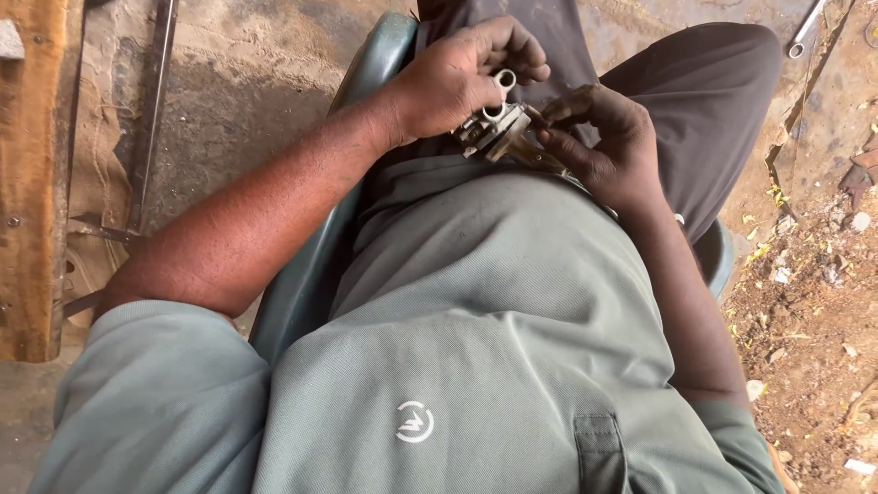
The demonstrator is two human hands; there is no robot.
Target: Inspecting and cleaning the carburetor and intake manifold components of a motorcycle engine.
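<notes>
Head view: left hand (457, 78) and right hand (613, 146) grip a metal part (494, 128)

- A rough, informal repair workshop, partly open to the outdoors.
- Stained, cracked concrete floor (247, 101) runs out into bare dirt (805, 320) strewn with litter and small stones.
- A spanner (807, 29) lies loose on the ground.
- Worn wooden planks (32, 183) and a metal bar (151, 110) stand along 1 side.
- A battered green plastic chair (302, 284) serves as the seat.
- Both hands are grimy with grease.
</notes>
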